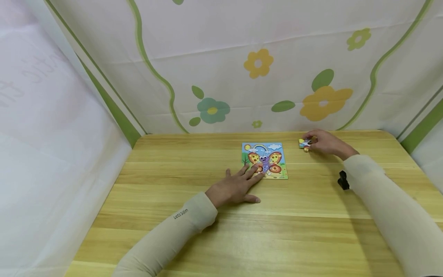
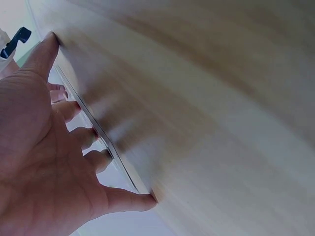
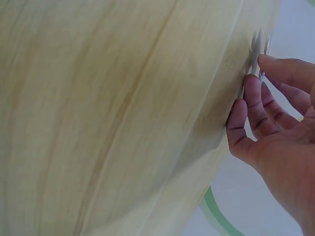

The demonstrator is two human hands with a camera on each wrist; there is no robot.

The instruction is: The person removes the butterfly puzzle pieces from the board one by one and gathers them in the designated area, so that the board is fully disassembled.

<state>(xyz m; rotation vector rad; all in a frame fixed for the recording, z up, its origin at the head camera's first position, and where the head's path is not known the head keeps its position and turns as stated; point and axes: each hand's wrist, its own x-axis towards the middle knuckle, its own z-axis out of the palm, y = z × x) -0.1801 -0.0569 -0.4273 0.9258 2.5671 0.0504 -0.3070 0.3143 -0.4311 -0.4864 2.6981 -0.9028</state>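
A square butterfly puzzle (image 1: 279, 154) lies flat toward the back of the table, its picture showing a purple butterfly with red and yellow wings. My left hand (image 1: 232, 189) is spread, with its middle fingertips resting on the puzzle's lower left part and the thumb and little finger on the wood. To the right of the puzzle, my right hand (image 1: 327, 143) pinches small colourful puzzle pieces (image 1: 304, 144) at the table's back. In the right wrist view the pieces (image 3: 262, 74) appear as thin edges by the thumb and fingertips; how many there are is hidden.
The wooden table (image 1: 180, 161) ends at the back against a white curtain (image 1: 225, 69) printed with flowers. Another white curtain (image 1: 52, 154) hangs along the left side. A small black device (image 1: 343, 181) sits by the right cuff.
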